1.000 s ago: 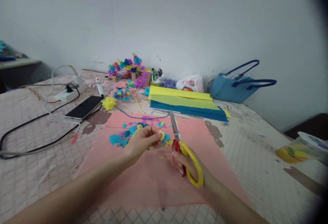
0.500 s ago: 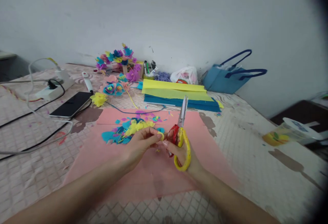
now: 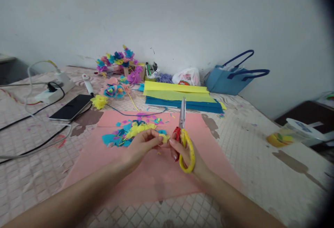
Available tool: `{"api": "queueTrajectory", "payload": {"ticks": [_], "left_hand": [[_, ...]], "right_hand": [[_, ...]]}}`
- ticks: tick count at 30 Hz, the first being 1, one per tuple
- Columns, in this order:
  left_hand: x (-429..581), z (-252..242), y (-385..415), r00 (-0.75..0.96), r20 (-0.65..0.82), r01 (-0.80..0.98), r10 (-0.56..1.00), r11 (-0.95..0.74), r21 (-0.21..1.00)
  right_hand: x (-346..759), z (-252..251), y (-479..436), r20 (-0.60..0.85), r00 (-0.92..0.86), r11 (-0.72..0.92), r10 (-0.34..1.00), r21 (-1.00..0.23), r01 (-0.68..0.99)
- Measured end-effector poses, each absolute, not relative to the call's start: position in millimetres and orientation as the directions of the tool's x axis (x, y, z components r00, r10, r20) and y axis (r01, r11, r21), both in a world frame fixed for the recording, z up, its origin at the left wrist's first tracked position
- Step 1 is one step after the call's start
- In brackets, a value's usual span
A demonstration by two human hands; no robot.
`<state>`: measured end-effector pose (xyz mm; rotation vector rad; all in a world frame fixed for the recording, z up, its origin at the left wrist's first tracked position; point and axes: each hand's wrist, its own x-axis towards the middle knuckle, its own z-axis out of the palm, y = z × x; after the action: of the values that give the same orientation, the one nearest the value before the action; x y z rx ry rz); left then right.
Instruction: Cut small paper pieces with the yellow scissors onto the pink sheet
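Between the thumb and fingers of my left hand (image 3: pixel 146 146) is a small yellow paper piece (image 3: pixel 164 138). My right hand (image 3: pixel 186 153) is wrapped round a pair of scissors (image 3: pixel 183 116) with red and yellow handles, blades pointing up and away from me and looking closed. The fingertips of my right hand are close to the yellow piece; whether they touch it I cannot tell. Both hands are above a pink paper sheet (image 3: pixel 125 179). Just beyond my left hand lies a pile of yellow, blue and purple paper cuttings (image 3: pixel 117 137).
Yellow and blue paper sheets (image 3: pixel 180 96) lie behind the pink one. Paper flowers (image 3: pixel 114 90) are at back left, near a phone (image 3: pixel 71 107) and a power strip (image 3: pixel 54 92) with cables. A blue bag (image 3: pixel 227 80) and a plastic cup (image 3: pixel 287 136) stand on the right.
My right hand's fingertips have drawn slightly away from the yellow paper piece. The scissors have tipped a little to the left. My left hand keeps its pinch almost in place.
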<state>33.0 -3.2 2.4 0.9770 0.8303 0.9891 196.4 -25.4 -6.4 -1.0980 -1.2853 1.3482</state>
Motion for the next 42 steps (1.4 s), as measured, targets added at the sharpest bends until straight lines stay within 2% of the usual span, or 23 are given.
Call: {"api": "queueTrajectory", "payload": {"ticks": [5,9,14,21,30,42], "left_hand": [[24.5,11.3,6.7,0.233,-0.09,-0.427,0.968,0.185,0.885],[18.2,20.7,11.5,0.174,-0.052,-0.484,0.983,0.132,0.865],[15.8,24.8,12.9,0.133,-0.031,-0.525,0.991,0.097,0.846],[17.0,24.2,13.3,0.118,-0.012,-0.548,0.993,0.075,0.833],[16.8,20.9,13.3,0.132,0.013,-0.571,0.991,0.066,0.819],[16.0,19.5,14.2,0.137,0.025,-0.575,0.99,0.059,0.816]], "right_hand": [[200.9,1.7,-32.2,-0.077,-0.277,-0.043,0.958,-0.991,0.125],[203.5,7.6,-35.8,-0.129,-0.315,-0.044,0.94,-0.964,0.264],[204.0,11.6,-36.0,-0.17,-0.309,-0.054,0.936,-0.935,0.35],[200.7,15.3,-34.9,-0.11,-0.294,-0.013,0.949,-0.949,0.314],[202.8,12.0,-34.3,-0.117,-0.269,-0.007,0.956,-0.926,0.377],[201.1,13.0,-34.4,-0.104,-0.262,-0.015,0.959,-0.946,0.323]]}}
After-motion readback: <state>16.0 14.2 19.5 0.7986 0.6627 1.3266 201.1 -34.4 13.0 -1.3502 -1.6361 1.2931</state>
